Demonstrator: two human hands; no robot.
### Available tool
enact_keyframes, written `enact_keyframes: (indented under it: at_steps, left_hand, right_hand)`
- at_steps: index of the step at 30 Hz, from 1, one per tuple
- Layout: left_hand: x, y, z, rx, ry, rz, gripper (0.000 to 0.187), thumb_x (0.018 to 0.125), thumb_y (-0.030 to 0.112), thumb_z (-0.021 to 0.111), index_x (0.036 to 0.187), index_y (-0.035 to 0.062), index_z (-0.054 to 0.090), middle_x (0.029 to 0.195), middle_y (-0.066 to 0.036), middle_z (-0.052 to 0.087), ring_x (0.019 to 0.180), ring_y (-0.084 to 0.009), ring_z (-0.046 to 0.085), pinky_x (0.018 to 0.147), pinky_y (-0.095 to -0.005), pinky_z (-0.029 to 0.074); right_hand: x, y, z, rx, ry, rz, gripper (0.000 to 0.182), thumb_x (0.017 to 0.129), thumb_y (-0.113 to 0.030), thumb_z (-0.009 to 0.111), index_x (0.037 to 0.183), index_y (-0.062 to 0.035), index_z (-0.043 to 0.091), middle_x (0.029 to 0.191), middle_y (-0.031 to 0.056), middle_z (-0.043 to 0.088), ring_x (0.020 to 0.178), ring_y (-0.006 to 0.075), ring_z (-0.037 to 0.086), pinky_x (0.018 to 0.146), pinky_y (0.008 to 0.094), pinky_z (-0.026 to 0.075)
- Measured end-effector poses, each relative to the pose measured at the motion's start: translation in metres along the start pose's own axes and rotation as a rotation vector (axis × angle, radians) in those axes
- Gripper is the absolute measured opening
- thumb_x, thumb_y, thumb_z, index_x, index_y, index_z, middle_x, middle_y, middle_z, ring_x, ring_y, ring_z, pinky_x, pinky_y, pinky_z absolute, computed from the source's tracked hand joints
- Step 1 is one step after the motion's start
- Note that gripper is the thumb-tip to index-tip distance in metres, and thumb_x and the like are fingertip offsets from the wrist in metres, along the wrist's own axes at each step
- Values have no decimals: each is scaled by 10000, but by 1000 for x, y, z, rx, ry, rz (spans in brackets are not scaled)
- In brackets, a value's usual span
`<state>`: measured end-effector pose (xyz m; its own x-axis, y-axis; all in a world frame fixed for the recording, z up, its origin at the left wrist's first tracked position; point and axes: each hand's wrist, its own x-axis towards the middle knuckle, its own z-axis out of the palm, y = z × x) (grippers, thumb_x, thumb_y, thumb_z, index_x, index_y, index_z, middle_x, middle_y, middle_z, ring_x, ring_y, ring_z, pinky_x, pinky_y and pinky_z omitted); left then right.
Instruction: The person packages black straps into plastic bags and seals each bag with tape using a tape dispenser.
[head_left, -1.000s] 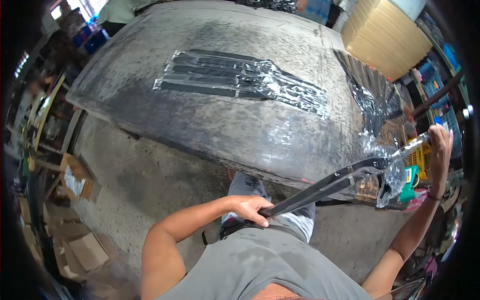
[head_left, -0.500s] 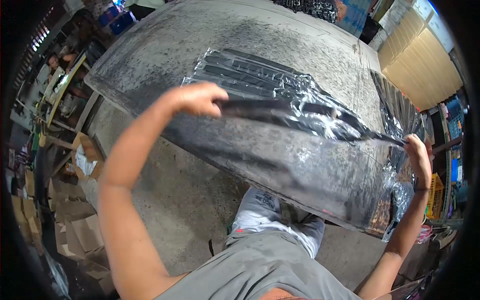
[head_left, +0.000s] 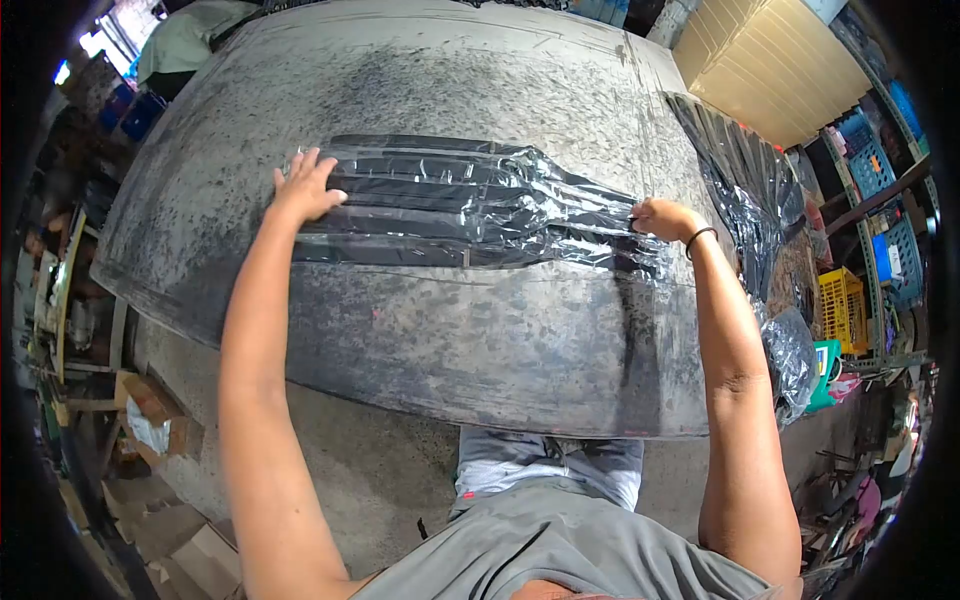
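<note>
A bundle of black strips in clear plastic (head_left: 400, 195) lies flat across the grey, stained table (head_left: 450, 340). At its left end my left hand (head_left: 308, 188) rests with fingers spread, touching the strips and the plastic. The fingers of my right hand (head_left: 665, 218) are closed on the gathered plastic at the bundle's narrow right end. The strips are wide and even on the left and bunch together under crinkled plastic toward the right.
More black strips in plastic (head_left: 745, 200) lie along the table's right edge. Beyond are a large cardboard sheet (head_left: 775, 70), a yellow crate (head_left: 842, 310) and shelves with blue baskets (head_left: 868, 155). An open cardboard box (head_left: 155, 415) stands on the floor at left.
The long black strip that was held raised between both hands is now down on the bundle. My left hand has moved left and opened; my right hand has moved left and up in view.
</note>
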<state>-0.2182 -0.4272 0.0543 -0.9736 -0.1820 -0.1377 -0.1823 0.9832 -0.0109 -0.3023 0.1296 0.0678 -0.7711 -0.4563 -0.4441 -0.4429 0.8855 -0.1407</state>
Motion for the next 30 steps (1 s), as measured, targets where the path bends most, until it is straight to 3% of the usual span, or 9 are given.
enact_keyframes:
  at_steps: [3,8,9,11,13,15,16,22,30]
  left_hand:
    - [-6,11,34,-101,128,-11,735,813,517,610,1425,190,368,1554,-125,158,1438,-339,92,1087,-645,111]
    - [-24,25,29,-693,567,233,511,787,341,730,1213,92,600,1443,-218,354,1318,-354,378,1069,-394,331]
    - [-37,32,7,-734,656,254,406,813,296,720,1146,80,632,1362,-192,448,1201,-302,498,1010,-377,394]
    - [-88,57,-64,-1444,658,348,138,901,128,620,1001,38,648,1081,-123,621,917,-168,613,825,-287,502]
    - [-141,56,-130,-1633,664,769,145,942,132,527,961,19,615,988,-148,636,877,-229,622,839,-366,517]
    - [-194,55,-188,-1452,533,1180,300,942,295,501,963,15,607,1023,-190,614,969,-320,602,906,-471,473]
    - [-219,50,-202,-1332,501,1162,354,928,337,516,992,-1,599,1095,-202,587,1101,-345,534,998,-486,414]
    - [-290,97,-235,-1143,427,1327,315,917,291,549,1060,13,584,1124,-152,575,1107,-281,528,1033,-483,381]
    - [-361,124,-255,-1099,451,1250,320,902,230,591,1151,31,563,1164,-86,558,1116,-195,521,1081,-480,337]
  right_hand:
    - [11,3,10,24,50,15,288,841,-242,606,1048,-45,646,969,186,670,929,339,639,817,410,490]
    - [7,19,26,18,84,98,304,822,-232,628,1093,-96,638,1100,181,634,1090,330,575,896,415,463]
    - [-3,14,28,17,160,137,332,814,-230,638,1127,-120,627,1177,168,607,1153,328,538,929,421,445]
    - [-28,-1,29,64,233,203,412,810,-222,665,1209,-166,583,1310,151,503,1236,344,457,985,428,406]
    - [-56,-2,37,140,552,70,462,805,-198,692,1244,-151,553,1333,167,455,1216,361,464,997,411,405]
    - [-94,-7,48,264,628,14,432,814,-158,692,1220,-95,561,1317,195,455,1213,366,457,999,409,405]
    - [-116,-9,56,282,633,33,421,821,-170,686,1216,-94,564,1317,196,455,1220,367,452,1003,412,401]
    - [-257,-17,129,323,831,174,347,838,-194,656,1154,-64,593,1307,200,466,1231,373,437,1029,414,367]
    - [-363,-6,245,466,1050,460,289,823,-150,638,1082,-22,621,1224,185,531,1164,335,505,986,380,397]
